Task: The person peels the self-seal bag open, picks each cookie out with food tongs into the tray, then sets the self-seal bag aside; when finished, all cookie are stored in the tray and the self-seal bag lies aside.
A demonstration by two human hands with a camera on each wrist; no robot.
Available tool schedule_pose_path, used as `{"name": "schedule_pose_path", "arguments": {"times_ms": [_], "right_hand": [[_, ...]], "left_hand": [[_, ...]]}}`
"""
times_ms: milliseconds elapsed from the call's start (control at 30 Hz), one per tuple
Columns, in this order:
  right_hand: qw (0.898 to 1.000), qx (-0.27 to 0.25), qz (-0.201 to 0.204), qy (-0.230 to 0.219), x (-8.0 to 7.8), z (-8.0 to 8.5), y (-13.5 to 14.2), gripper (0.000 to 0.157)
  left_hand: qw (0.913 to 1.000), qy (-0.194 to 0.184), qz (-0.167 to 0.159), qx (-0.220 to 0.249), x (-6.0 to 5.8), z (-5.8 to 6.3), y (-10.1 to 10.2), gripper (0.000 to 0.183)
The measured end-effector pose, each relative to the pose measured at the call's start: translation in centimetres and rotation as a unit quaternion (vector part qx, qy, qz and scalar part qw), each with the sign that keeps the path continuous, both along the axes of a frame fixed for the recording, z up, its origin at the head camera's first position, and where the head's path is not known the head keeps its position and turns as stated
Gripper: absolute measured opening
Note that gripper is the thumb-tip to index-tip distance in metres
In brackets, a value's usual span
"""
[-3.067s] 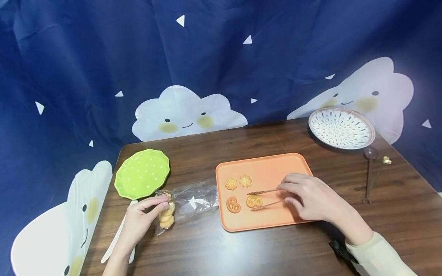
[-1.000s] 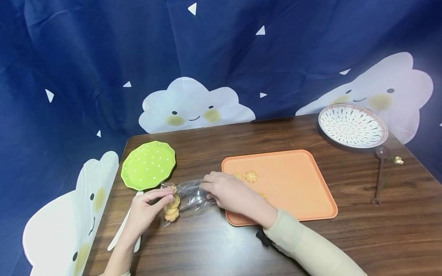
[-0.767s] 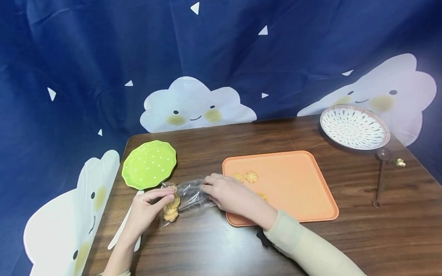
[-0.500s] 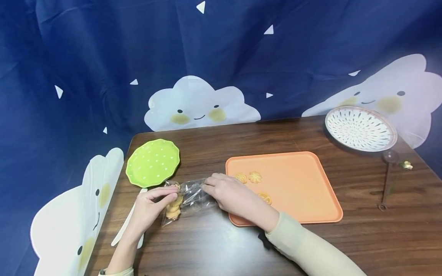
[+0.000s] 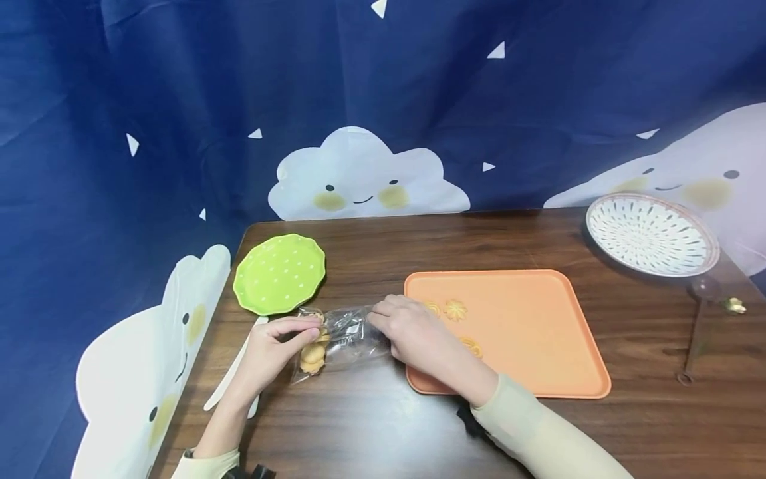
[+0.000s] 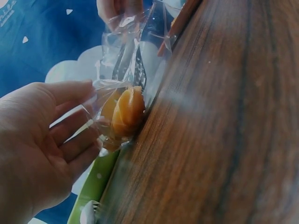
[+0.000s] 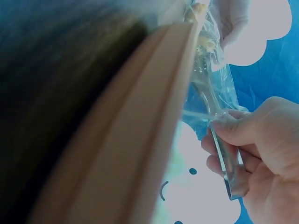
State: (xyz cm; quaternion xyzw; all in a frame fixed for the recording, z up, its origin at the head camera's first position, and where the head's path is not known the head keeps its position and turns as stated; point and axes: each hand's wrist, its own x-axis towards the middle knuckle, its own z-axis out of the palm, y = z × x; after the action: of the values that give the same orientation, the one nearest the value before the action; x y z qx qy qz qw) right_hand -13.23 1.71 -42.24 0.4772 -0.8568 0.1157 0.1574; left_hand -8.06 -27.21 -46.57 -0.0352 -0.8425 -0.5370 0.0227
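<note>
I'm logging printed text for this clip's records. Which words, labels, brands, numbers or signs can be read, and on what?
None can be read with certainty.
Blue backdrop, top left corner of the left wrist view: pale lettering, too small and blurred to read.
Clear bag, tongs, orange tray, green plate: no lettering visible.

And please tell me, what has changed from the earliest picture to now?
The right hand moved left across the orange tray, bringing the tongs into the plastic bag. It still holds the tongs; the left hand still pinches the bag. The green plate stayed put.
</note>
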Motion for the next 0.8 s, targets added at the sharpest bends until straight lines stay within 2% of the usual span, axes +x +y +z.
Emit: {"name": "schedule_pose_path", "arguments": {"times_ms": [467, 733, 800], "right_hand": [[0.995, -0.088, 0.017, 0.036, -0.8, 0.5, 3.1, 0.044], [0.994, -0.110, -0.012, 0.008, -1.1, 1.3, 6.5, 0.037], [0.994, -0.112, -0.019, 0.007, -1.3, 1.4, 7.5, 0.040]], "left_hand": [[1.0000, 0.005, 0.002, 0.001, -0.1, -0.3, 1.2, 0.025], [0.9999, 0.006, 0.008, -0.003, 0.0, -0.2, 1.5, 0.025], [0.9999, 0.007, 0.007, -0.004, -0.1, -0.2, 1.5, 0.025]]}}
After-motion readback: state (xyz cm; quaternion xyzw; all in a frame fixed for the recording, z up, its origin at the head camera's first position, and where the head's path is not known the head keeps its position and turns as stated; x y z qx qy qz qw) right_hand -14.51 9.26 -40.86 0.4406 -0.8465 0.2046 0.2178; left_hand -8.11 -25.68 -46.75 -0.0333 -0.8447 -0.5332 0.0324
